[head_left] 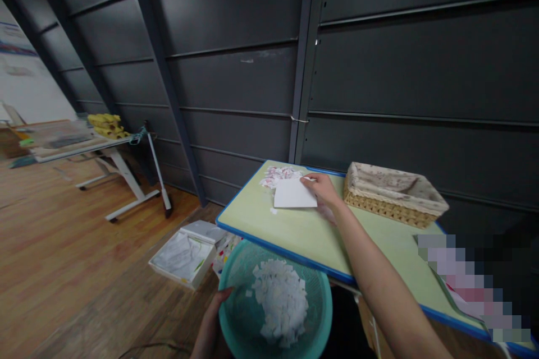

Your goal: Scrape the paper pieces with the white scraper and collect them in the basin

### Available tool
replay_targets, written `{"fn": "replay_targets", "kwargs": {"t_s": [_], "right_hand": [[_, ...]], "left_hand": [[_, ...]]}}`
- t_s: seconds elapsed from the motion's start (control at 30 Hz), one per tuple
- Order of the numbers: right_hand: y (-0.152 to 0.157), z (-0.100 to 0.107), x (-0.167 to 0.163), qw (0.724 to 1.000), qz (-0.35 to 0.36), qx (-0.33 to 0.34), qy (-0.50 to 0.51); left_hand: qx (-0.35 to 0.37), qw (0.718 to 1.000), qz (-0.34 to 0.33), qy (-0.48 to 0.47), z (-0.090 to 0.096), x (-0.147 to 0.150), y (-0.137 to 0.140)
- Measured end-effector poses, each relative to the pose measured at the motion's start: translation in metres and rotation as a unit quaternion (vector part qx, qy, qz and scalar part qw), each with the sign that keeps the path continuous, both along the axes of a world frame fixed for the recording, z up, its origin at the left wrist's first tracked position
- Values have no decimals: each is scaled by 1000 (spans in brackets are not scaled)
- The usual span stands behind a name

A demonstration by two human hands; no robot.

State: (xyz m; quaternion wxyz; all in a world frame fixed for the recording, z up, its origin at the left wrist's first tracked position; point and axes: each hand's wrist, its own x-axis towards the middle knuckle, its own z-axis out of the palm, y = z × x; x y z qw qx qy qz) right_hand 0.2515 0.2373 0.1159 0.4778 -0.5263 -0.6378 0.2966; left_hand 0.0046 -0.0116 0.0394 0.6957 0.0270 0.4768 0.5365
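Note:
My left hand (219,302) grips the rim of a teal plastic basket (233,269), its thumb over the edge and the other fingers hidden beneath. Inside the basket lies a heap of small white paper pieces (281,300). Over the table, my right hand (319,186) pinches the right edge of a white sheet of card (295,193). Just behind the card is a pile of paper scraps with reddish marks (280,175), partly covered by it. One small white scrap (273,211) lies in front of the card.
The pale green table (252,224) has a blue edge. A lined wicker basket (387,210) stands at its back right, and a blurred-out item lies near the right end. On the floor, left, sits an open white box (181,258). A dark panelled wall (236,84) rises behind.

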Motion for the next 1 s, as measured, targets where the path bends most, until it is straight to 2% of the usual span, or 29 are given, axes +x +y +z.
{"fn": "replay_targets", "kwargs": {"t_s": [0.13,0.33,0.43,0.53,0.7,1.0], "right_hand": [[0,-2,-6,999,31,13,-5],[-5,3,-5,999,33,-8,11],[-4,9,8,1000,11,-18,0],[-3,11,18,998,23,-44,-29],[-8,9,11,995,62,-66,-37],[-7,7,6,995,75,-66,6]], "left_hand": [[7,1000,7,18,0,0,1],[-3,997,-5,-75,4,-5,0],[-6,1000,1,-24,4,-3,0],[-3,1000,6,21,4,1,0],[-1,1000,-1,2,2,1,0],[10,1000,-10,-18,-4,-3,1]]}}
